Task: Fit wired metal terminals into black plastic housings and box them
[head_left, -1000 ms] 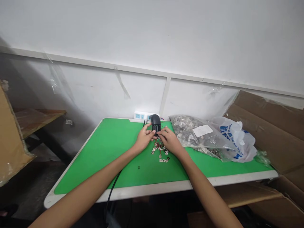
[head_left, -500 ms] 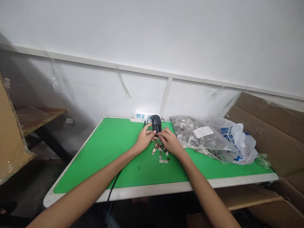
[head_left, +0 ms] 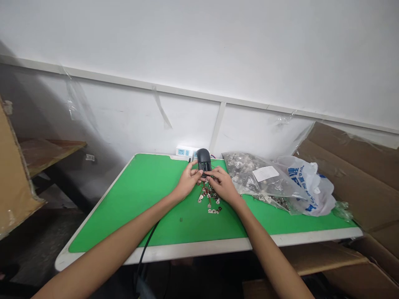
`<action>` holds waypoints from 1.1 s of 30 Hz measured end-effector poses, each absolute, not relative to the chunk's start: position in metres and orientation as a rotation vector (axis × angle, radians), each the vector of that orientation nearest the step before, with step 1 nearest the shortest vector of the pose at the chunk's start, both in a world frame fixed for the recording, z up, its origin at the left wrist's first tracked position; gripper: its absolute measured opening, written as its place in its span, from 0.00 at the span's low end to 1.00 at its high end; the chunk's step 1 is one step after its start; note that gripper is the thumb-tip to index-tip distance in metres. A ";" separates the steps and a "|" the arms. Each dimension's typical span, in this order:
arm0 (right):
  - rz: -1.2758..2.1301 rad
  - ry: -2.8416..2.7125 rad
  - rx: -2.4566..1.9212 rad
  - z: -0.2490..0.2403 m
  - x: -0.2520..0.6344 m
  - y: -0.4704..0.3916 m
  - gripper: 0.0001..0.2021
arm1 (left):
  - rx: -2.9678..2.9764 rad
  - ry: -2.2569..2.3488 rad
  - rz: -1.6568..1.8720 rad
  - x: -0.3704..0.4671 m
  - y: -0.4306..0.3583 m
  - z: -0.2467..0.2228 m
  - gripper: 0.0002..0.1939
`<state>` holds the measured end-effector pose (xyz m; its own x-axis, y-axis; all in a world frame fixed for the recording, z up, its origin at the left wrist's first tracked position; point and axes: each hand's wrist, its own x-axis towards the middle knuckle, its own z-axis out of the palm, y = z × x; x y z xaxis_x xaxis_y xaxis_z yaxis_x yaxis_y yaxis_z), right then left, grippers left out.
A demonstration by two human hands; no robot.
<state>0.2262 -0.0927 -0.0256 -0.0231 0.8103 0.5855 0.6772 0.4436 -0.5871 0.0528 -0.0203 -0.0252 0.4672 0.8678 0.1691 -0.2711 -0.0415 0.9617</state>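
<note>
My left hand (head_left: pixel 188 181) grips a black plastic housing (head_left: pixel 204 158) by its lower left side, thumb on the front. The housing is upright, with a rounded top and a recessed, slotted lower part facing me. At its lower right edge my right hand (head_left: pixel 222 185) has its thumb and forefinger closed together, touching the housing; whatever is between them is too small to make out. Below both hands lies a loose pile of small metal contact pieces (head_left: pixel 209 195), some with reddish-brown parts. A short strip of them (head_left: pixel 213 211) lies nearer to me.
A clear bag of metal parts (head_left: pixel 246 166) and a white plastic bag (head_left: pixel 311 187) lie on the right of the green tabletop (head_left: pixel 118 207). Behind the housing is a white power strip (head_left: pixel 183 151). Two tiny pieces (head_left: pixel 181 219) lie near the front. Cardboard (head_left: pixel 349 174) stands at right.
The housing has turned slightly in my left hand, so its slotted face shows more squarely. My right forefinger has moved further left across its lower edge.
</note>
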 end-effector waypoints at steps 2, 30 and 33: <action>0.241 -1.576 -1.280 -0.024 0.225 -0.092 0.10 | 1.296 0.584 1.016 0.052 -0.021 -0.024 0.41; -0.197 -2.089 -1.455 -0.019 0.229 -0.106 0.10 | 1.355 0.528 0.963 0.056 -0.023 -0.031 0.36; -0.201 -2.105 -1.468 -0.018 0.229 -0.107 0.09 | 1.374 0.524 0.969 0.057 -0.025 -0.030 0.36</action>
